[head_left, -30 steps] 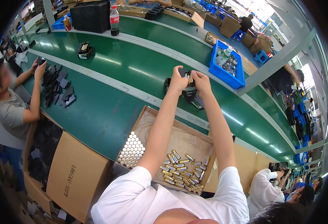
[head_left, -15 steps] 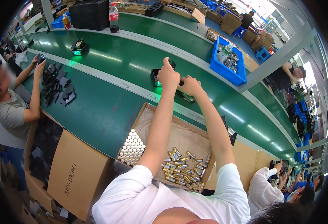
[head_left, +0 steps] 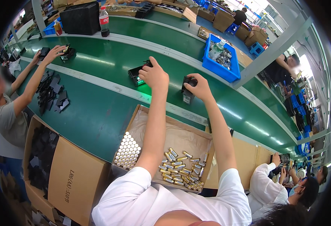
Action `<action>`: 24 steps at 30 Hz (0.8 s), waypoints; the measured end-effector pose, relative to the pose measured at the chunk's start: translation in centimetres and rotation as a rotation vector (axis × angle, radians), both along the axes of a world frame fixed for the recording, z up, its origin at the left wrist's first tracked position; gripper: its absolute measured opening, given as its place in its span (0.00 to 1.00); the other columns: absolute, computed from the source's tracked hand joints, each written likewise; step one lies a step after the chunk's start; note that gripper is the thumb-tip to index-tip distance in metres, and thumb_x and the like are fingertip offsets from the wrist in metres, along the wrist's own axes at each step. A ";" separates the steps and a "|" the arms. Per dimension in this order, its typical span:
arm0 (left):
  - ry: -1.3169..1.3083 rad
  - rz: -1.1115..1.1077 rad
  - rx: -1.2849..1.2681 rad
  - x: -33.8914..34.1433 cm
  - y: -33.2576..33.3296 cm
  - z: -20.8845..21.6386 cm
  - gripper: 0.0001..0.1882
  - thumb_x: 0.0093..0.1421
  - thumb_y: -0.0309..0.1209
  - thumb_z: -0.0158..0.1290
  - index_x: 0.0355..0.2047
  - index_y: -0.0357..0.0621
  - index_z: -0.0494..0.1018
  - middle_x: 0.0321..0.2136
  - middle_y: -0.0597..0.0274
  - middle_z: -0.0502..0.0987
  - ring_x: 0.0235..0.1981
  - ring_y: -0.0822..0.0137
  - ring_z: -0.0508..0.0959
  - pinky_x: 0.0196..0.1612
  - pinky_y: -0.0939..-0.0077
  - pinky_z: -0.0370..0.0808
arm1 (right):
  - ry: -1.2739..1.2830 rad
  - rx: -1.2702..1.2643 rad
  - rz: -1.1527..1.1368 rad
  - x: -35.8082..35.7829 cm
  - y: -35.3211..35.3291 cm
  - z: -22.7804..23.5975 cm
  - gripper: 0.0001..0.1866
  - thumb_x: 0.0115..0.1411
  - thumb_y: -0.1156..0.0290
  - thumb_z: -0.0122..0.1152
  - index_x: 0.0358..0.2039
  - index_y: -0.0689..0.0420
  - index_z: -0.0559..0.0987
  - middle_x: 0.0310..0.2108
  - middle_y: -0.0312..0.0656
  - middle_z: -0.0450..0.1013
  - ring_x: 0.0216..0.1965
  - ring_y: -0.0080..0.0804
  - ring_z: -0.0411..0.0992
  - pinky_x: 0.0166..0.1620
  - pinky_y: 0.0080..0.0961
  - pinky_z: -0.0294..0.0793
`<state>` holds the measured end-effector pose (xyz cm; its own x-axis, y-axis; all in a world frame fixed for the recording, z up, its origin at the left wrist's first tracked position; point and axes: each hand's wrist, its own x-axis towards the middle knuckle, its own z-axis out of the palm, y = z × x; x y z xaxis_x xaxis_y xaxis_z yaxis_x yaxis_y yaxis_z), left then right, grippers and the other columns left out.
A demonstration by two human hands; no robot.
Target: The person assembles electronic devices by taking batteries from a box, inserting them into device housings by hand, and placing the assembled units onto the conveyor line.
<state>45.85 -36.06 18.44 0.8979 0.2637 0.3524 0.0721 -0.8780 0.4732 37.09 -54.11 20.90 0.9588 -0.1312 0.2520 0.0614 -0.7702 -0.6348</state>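
- While its curled fingers cover part of a lit black case (head_left: 133, 74), a worker's left hand (head_left: 156, 77) is at that case's near side; whether it grips or merely touches cannot be told.
- Well apart from it, the right hand (head_left: 198, 87) is clamped on the top of another case (head_left: 187, 97), hiding much of its upper end.
- Both forearms cross a shallow carton (head_left: 184, 135), blocking parts of its interior.
- Boxy and dark, the case at the left hand casts green light onto the green bench (head_left: 109, 69); the right hand's case is tilted, its lower face greyish.
- Nearer the body than both hands, the carton holds upright batteries (head_left: 127, 151) packed tightly, white ends up, and loose gold-and-silver batteries (head_left: 180, 167) in a jumble.
- Beyond the right hand, a blue bin (head_left: 219, 70) contains small parts and a clear bottle (head_left: 217, 49).
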 end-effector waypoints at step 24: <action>0.801 -0.806 -0.664 -1.9 -2.7 2.2 0.23 0.68 0.39 0.50 0.59 0.38 0.71 0.45 0.48 0.83 0.42 0.54 0.83 0.46 0.62 0.81 | -0.073 0.593 0.039 -2.7 -1.4 -2.6 0.26 0.58 0.81 0.70 0.58 0.62 0.79 0.49 0.47 0.81 0.49 0.33 0.80 0.56 0.25 0.78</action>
